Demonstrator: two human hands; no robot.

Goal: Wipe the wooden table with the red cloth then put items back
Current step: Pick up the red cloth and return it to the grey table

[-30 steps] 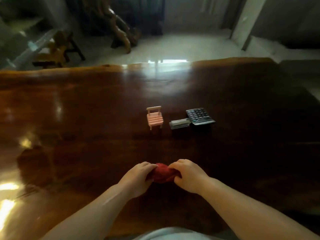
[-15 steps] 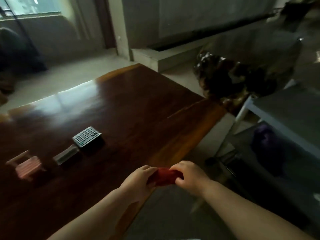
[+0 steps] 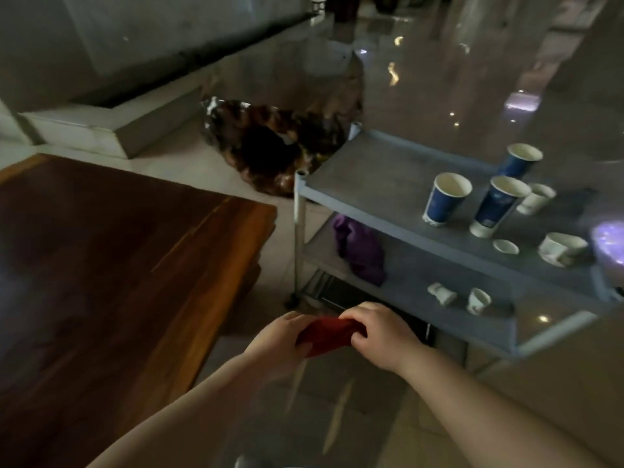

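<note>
Bunched red cloth (image 3: 325,336) at six o'clock, off dark wooden table (image 3: 111,265), pinched between closed left hand (image 3: 278,342) and right hand (image 3: 378,336). Soft, light; likely best gripped at bunched edges.

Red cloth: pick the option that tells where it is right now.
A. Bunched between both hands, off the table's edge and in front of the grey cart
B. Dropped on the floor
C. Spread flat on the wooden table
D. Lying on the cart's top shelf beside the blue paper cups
A: the red cloth is gripped by the left hand and the right hand, in the air beyond the wooden table, near the grey cart.
</note>
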